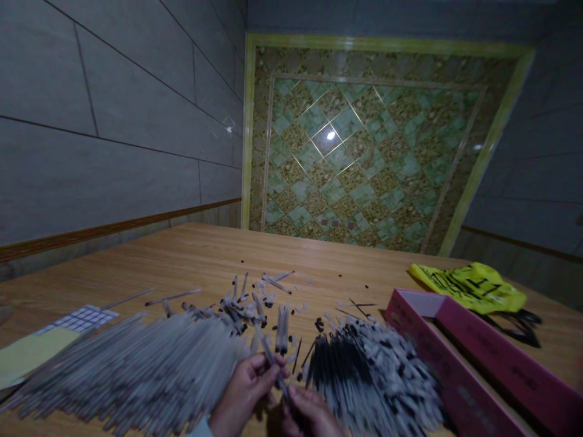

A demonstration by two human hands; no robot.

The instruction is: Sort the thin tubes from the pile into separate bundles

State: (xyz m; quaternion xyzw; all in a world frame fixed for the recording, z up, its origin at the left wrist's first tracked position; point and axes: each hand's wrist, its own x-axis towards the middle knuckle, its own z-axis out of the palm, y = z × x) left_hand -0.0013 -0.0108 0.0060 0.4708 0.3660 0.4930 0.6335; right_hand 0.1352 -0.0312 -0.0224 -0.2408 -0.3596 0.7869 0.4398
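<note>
Low in the picture my left hand (246, 391) and my right hand (307, 413) meet over a wooden table (204, 255). Both pinch one thin grey tube (276, 367) that slants between them. To the left spreads a large heap of pale grey tubes (136, 370). On the right lies a second heap of dark-cored refills (373, 376). Short loose pieces and small black bits (255, 297) are scattered just beyond my hands.
A pink cardboard box (478, 358) stands open at the right edge. Behind it are a yellow plastic bag (473, 285) and black scissors (519, 325). A yellow sheet with a calculator-like grid (59, 331) lies at the far left. Tiled walls enclose the table.
</note>
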